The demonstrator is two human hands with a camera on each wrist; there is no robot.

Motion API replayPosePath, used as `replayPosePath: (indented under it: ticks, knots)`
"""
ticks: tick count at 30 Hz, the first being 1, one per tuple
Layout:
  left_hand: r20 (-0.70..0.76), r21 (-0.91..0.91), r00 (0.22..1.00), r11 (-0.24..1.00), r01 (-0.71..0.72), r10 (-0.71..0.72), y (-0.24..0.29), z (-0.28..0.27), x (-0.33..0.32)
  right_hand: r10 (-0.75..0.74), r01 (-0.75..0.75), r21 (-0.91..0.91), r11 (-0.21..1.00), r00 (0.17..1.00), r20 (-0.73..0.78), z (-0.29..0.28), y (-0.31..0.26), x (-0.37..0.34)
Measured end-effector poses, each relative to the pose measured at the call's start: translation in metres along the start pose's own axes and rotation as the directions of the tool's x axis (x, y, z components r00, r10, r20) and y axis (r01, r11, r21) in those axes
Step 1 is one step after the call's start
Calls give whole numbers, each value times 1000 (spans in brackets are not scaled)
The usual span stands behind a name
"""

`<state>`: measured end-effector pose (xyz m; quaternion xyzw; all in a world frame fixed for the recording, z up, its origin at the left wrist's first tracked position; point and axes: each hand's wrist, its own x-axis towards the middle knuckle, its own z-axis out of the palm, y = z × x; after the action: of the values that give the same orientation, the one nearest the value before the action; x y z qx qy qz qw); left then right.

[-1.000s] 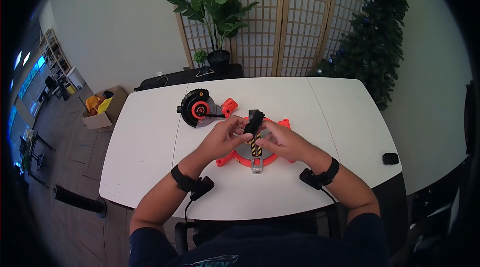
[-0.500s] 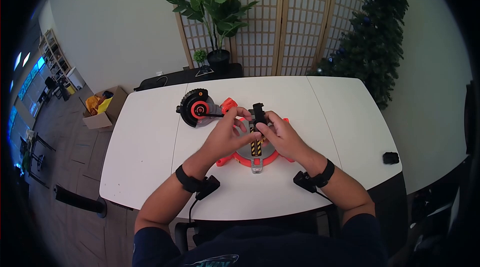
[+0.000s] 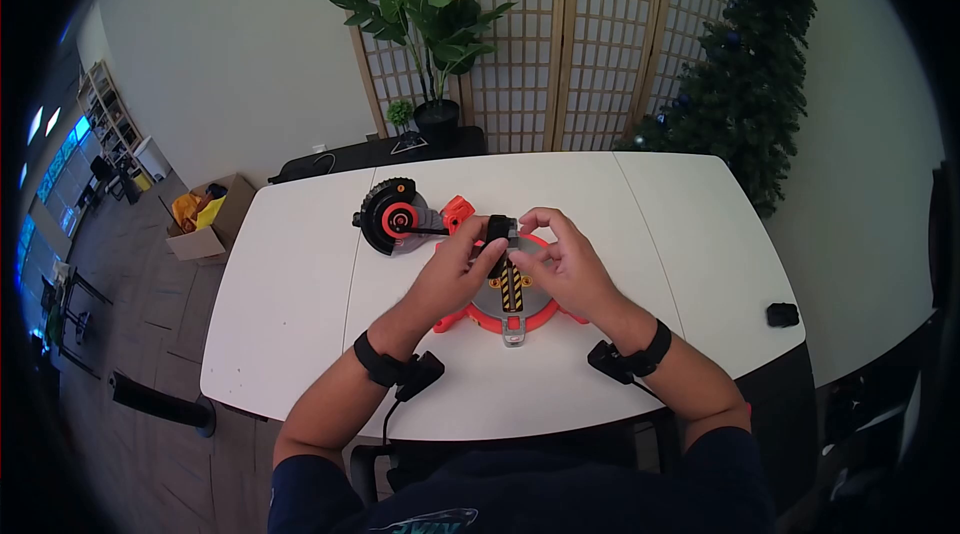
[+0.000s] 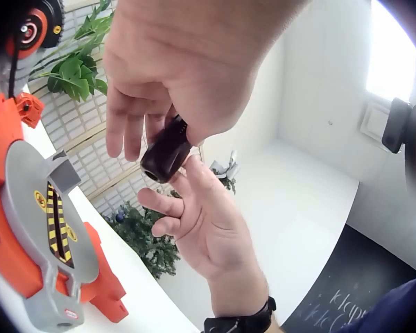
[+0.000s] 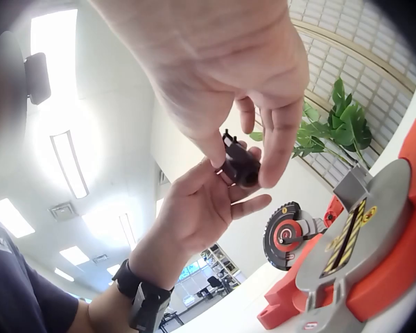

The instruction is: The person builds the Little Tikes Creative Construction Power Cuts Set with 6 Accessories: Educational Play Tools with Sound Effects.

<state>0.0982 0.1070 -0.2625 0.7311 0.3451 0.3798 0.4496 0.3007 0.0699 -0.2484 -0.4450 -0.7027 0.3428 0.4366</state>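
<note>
My left hand (image 3: pixel 447 275) pinches a small black plastic piece (image 3: pixel 498 230) between thumb and fingers, raised over a toy saw base. In the left wrist view the piece (image 4: pixel 165 149) is a rounded block with a hole in its end. My right hand (image 3: pixel 572 269) is beside it, thumb and fingers spread apart and lightly bent around its right side. The round grey base (image 3: pixel 483 312) has an orange-red rim and a yellow-and-black striped slot; my hands hide part of it. Behind and left lies the toy saw head (image 3: pixel 395 217), with a black toothed disc and red centre.
Both sit on a white table (image 3: pixel 280 334). A small black object (image 3: pixel 782 315) is near the right edge. A potted plant (image 3: pixel 437 119) and a lattice screen (image 3: pixel 515 44) stand behind, with a decorated tree (image 3: pixel 745 84) at the right and a cardboard box (image 3: pixel 215 234) on the floor at left.
The black piece has turned and shifted slightly left. Half a second ago my right hand gripped it; now my left hand holds it and the right fingers have spread away.
</note>
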Motion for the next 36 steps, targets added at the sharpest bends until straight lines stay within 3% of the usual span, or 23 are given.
replayPosePath:
  ticks: [4,6,8,10,13,16,18,20,22,23,25,36]
  knots:
    - [36,212,997,974,-78,72,-3,1,-2,-113,114,-29,993,993,20,-3,3,3]
    - [74,363,965,894,-262,253,-3,-1,-1,-147,147,-67,987,989,10,-3,4,3]
    - [83,368,970,897,-245,230,3,-4,-2,-125,126,-65,990,992,26,-4,12,4]
    - [147,255,983,956,-146,111,16,-5,-5,-102,104,-63,993,994,42,-7,15,5]
    - [200,317,980,945,-78,14,28,-8,-7,-15,22,-66,998,994,112,-12,14,6]
    - [218,364,971,916,-170,94,18,-11,-6,-1,1,-5,1000,990,139,-15,15,8]
    - [191,391,981,913,-116,43,17,-14,-7,34,-45,139,989,996,85,-18,12,9]
    - [164,416,986,907,-61,-9,15,-16,-9,26,-41,169,985,996,86,-25,19,12]
    - [91,365,995,931,-9,-26,8,-18,-11,137,-180,469,865,983,126,-32,24,14]
    - [92,365,995,931,-9,-26,7,-18,-11,130,-175,492,853,984,125,-32,26,14]
    - [91,270,995,963,14,-40,5,-19,-10,134,-173,472,864,984,114,-29,18,13]
    - [44,232,989,964,128,-142,-9,-22,-6,240,-263,373,890,965,107,-27,30,15]
